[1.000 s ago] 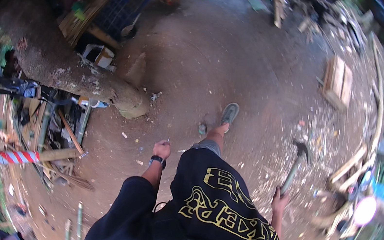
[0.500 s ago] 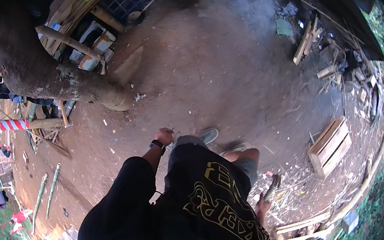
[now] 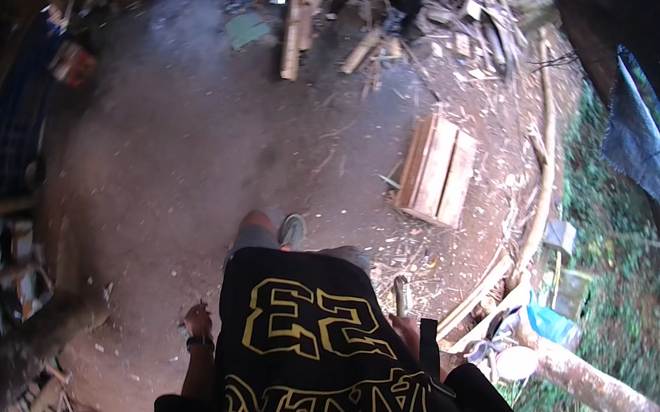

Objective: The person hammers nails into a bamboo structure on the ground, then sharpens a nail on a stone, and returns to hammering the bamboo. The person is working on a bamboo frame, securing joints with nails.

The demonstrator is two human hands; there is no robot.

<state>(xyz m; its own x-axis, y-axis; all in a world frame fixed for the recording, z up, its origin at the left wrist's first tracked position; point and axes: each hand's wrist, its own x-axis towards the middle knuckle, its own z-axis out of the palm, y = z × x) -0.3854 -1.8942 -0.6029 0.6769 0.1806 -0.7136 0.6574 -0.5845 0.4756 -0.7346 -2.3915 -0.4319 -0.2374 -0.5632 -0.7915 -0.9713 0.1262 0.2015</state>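
Observation:
My left hand (image 3: 198, 321), with a dark watch on its wrist, hangs low beside my black shirt (image 3: 312, 330). Its fingers look curled, with a small dark bit at their tips that is too small to name. On the other side, my right hand (image 3: 407, 332) is closed around the lower end of a short, stick-like, grey-brown object (image 3: 401, 294). That object points away from me, over ground strewn with chips. One grey shoe (image 3: 293, 231) shows ahead of my body on the brown dirt floor.
A slatted wooden crate (image 3: 438, 171) stands ahead to the right. Boards (image 3: 294, 28), a green sheet (image 3: 247, 30) and firewood lie farther off. A long pole (image 3: 545, 160) edges the right side. A log (image 3: 600, 383) and blue bag (image 3: 554, 323) are at near right, a tree trunk (image 3: 69, 321) at left.
My view and body have turned to the right, so the crate and boards now appear farther left. My feet have moved in a step. The right hand keeps its stick-like object.

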